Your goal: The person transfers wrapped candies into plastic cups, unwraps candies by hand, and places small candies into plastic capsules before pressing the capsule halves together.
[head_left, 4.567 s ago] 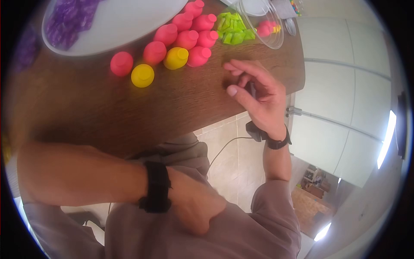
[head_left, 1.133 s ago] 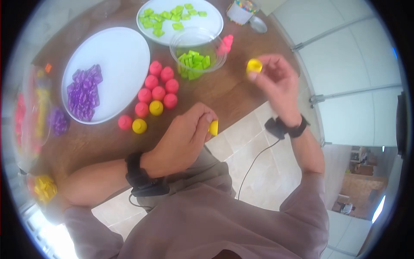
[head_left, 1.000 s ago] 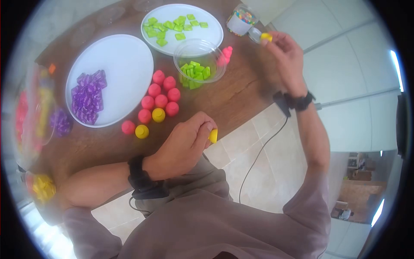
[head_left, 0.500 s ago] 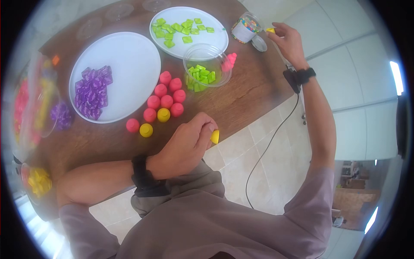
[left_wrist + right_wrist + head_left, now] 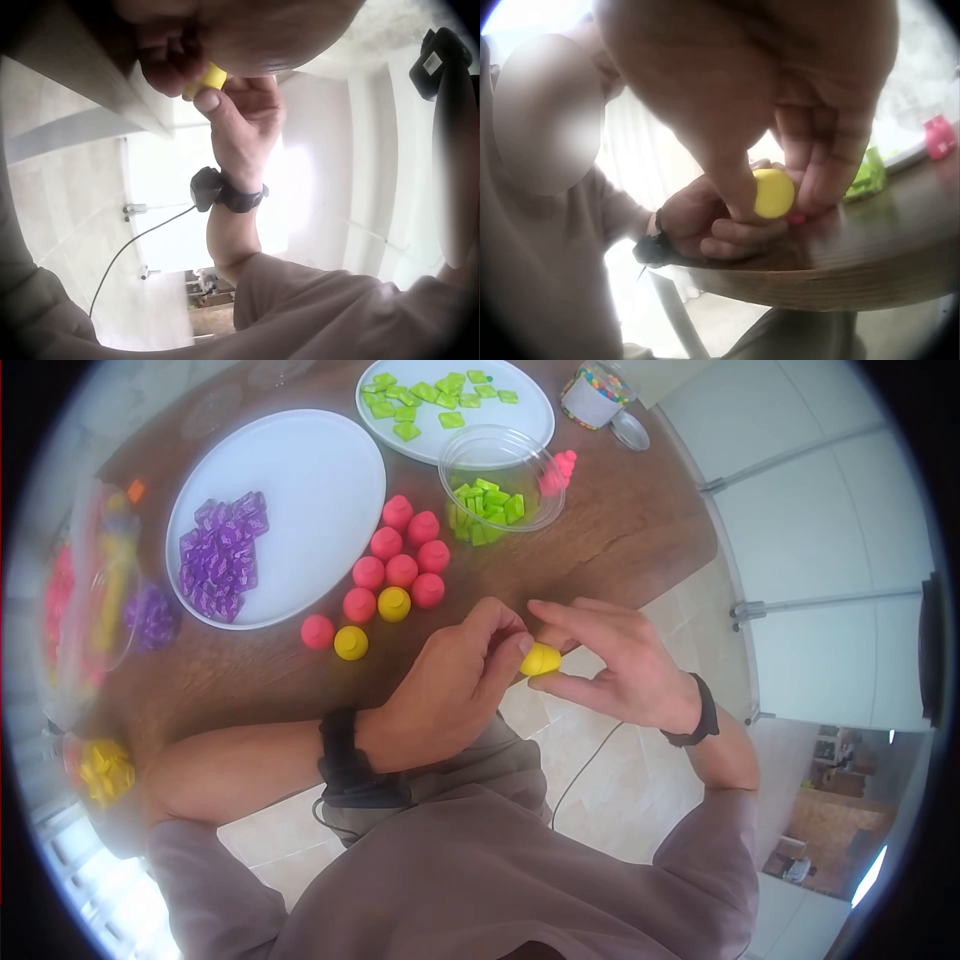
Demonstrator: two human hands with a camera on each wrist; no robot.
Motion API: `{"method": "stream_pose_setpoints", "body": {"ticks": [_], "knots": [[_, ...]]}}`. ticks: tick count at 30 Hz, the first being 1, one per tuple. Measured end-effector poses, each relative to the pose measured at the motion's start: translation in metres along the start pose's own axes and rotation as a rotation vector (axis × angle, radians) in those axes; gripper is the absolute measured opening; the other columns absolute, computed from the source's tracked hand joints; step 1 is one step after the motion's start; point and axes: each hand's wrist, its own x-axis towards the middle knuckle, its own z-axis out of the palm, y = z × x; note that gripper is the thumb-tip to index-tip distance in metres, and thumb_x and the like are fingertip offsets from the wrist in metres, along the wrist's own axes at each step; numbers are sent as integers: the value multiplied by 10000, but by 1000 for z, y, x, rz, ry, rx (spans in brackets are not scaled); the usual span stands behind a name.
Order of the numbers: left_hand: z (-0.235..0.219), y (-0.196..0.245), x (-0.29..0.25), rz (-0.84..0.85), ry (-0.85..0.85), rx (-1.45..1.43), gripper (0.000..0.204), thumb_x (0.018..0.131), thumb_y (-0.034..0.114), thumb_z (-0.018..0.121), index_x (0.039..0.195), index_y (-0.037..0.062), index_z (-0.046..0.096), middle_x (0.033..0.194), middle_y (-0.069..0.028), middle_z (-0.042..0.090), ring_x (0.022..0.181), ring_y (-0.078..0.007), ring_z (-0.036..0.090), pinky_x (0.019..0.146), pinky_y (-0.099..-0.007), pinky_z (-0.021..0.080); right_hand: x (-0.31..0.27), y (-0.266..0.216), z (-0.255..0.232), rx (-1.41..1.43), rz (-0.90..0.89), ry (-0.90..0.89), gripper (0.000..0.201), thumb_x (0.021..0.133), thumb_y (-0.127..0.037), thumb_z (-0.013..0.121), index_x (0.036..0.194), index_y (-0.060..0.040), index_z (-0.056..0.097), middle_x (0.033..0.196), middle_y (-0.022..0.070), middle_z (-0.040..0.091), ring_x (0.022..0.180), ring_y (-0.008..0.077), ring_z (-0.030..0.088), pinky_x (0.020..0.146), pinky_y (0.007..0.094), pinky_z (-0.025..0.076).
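Observation:
Both hands meet over the front edge of the table, around a small yellow two-part container with a seam across its middle. My left hand pinches one end between thumb and curled forefinger. The thumb and fingers of my right hand close on the other end. In the right wrist view the yellow container shows its round end between the right thumb and fingers. From the left wrist, the yellow container is partly hidden by the hands. Several pink bottle-shaped containers and two yellow ones stand nearby.
Purple wrapped pieces lie on a white plate; green ones lie on another. A clear bowl stands by more green pieces. A jar of coloured bits and a spoon are at the far right. Bags sit left.
My right hand carried a yellow half over to the jar of coloured bits, then came back to the left hand. The two yellow parts, apart before, are now together. My left hand has stayed nearly still.

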Motion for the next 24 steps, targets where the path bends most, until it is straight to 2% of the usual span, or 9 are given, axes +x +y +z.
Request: {"method": "stream_pose_setpoints", "body": {"ticks": [1,5,8,10,17,19,20,22,24], "knots": [[-1,2,0,-2,4,38,150,1051,112,541,1073,-34,518,853,-221,656,720,-273,632,674,-392,490,-1,0,2,3,2,6,525,821,-126,810,1274,38,600,911,123,671,773,292,642,671,389,529],[-2,1,1,-4,28,14,149,1041,106,564,1062,-38,527,849,-218,659,709,-279,632,654,-384,487,0,-5,4,-153,-41,-8,566,802,-110,817,1298,42,592,904,131,661,766,281,636,659,389,525],[-2,1,-1,-35,40,31,150,1033,101,584,1051,-39,532,835,-210,657,704,-246,631,637,-368,487,0,-6,8,-205,-70,11,549,795,-94,820,1287,31,613,898,130,659,757,267,631,653,377,523],[0,-2,0,18,33,11,107,1070,118,548,1059,13,527,728,-7,568,611,-37,516,538,-228,430,0,-4,14,-162,-70,45,524,793,-80,822,1271,23,633,894,128,658,750,255,628,649,363,521],[14,-10,-4,223,181,-206,161,1014,137,659,977,35,539,773,-2,588,661,-33,529,553,-247,444,-9,14,25,365,424,220,361,787,-33,847,1133,-20,744,924,38,665,759,90,594,667,251,473],[8,-4,-14,170,38,62,185,974,147,699,932,66,538,712,-6,590,609,-70,557,540,-276,442,-7,25,33,530,541,300,342,793,-35,850,1120,-27,752,927,14,655,762,65,575,670,240,461],[6,-3,-18,171,38,60,185,974,147,699,932,66,538,712,-6,590,609,-70,557,540,-276,442,-6,32,37,475,458,312,337,800,-36,848,1122,-30,751,922,2,639,768,59,560,671,237,452],[5,-1,-23,256,-334,183,193,935,148,712,906,86,531,636,-31,574,548,-174,586,523,-327,443,2,34,40,421,378,326,332,808,-37,847,1125,-33,750,916,-10,622,774,53,545,672,234,444],[8,-7,-24,314,-412,215,191,924,148,708,897,85,529,618,-47,572,549,-232,592,522,-360,447,13,27,44,458,357,276,340,805,-29,840,1133,-39,749,864,-13,594,790,62,538,657,242,435]]}}
